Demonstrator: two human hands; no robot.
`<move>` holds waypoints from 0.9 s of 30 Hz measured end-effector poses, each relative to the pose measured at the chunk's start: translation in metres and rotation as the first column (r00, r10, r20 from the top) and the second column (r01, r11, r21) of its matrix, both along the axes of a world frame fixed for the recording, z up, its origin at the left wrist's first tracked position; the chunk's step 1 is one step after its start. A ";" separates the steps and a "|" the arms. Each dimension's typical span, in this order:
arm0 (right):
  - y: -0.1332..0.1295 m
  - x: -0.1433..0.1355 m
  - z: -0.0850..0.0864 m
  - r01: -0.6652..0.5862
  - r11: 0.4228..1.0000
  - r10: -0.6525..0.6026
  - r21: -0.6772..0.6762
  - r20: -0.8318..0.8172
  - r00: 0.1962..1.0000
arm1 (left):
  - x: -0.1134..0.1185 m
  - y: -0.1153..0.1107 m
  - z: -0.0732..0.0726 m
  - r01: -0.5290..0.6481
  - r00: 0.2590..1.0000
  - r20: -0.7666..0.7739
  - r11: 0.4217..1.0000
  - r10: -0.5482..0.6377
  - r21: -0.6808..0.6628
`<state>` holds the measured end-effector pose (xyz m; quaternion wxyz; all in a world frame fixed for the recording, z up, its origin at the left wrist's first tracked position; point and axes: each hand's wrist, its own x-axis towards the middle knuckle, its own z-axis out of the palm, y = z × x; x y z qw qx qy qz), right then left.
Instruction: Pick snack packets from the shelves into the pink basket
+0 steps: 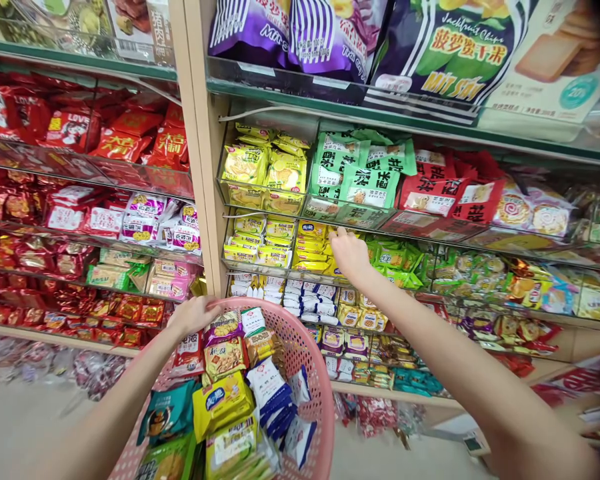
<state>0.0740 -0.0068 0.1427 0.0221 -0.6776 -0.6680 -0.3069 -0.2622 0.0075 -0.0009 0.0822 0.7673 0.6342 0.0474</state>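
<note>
A pink plastic basket (pixel 325 400) with a perforated wall is at the lower middle of the head view, filled with wrapped snacks. My left hand (pixel 195 315) is closed on its rim at the far left side. In the basket lie a yellow snack packet (pixel 223 402), white-and-blue packets (pixel 270 383), a teal packet (pixel 169 410) and a green packet (pixel 165 460). My right hand (pixel 349 255) reaches into a shelf bin, beside yellow packets (pixel 311 247) and green packets (pixel 395 257). Its fingers are curled down, and their tips and anything in them are hidden.
Glass-fronted shelves (pixel 410 107) carry snack bins, with a wooden upright (pixel 200 147) between the two sections. Green bags (pixel 360 170) and red bags (pixel 445 190) sit in a bin just above my right hand. Bagged goods (pixel 100 363) lie beneath the left shelves.
</note>
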 end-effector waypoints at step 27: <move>-0.105 -0.075 -0.047 -0.580 0.795 0.252 0.179 -0.967 0.047 | 0.005 -0.001 -0.003 0.000 1.000 0.010 1.000 0.000 0.024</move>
